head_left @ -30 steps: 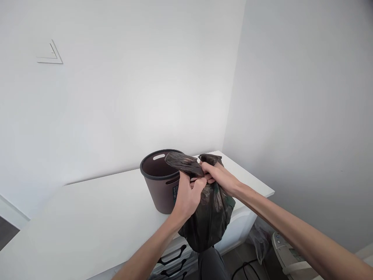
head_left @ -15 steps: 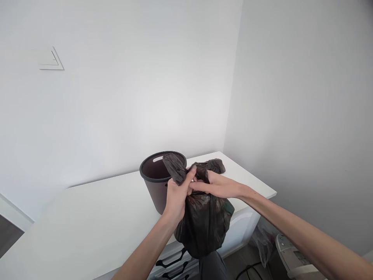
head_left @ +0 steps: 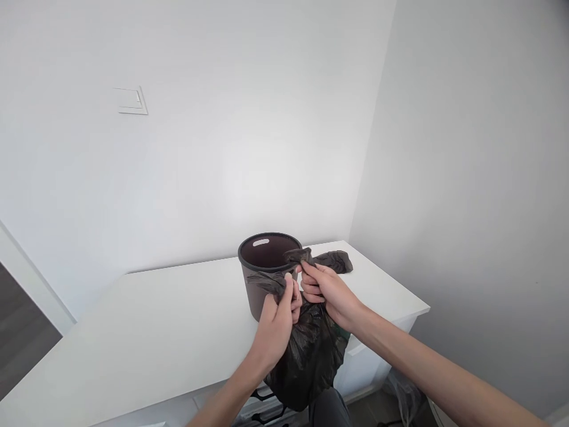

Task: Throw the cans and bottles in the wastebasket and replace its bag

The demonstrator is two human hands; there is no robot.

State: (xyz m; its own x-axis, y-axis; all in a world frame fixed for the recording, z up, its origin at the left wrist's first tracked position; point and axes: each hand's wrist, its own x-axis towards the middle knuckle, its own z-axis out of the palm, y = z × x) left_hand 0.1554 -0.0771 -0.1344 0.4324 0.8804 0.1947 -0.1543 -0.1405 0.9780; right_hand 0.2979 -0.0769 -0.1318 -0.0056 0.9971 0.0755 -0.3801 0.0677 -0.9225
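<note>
"So, any room to move?"

"Plenty leftward: a broad stretch of white counter (head_left: 186, 326) beside the brown bin (head_left: 254, 299). Less on the right, just a narrower strip before the counter's end. Back edge against the rear wall (head_left: 249, 130), close behind the bin."

"And the black bag (head_left: 306, 362)?"

"Right below both hands, in front of the bin, bulging past the counter's front edge."

"Grips?"

"Left hand (head_left: 275, 320) curled tight, thumb clamped on one gathered end. Right hand (head_left: 331, 290) just beside, fingers folded, thumb and index pinching another. More bunched plastic beyond, over the counter."
</note>
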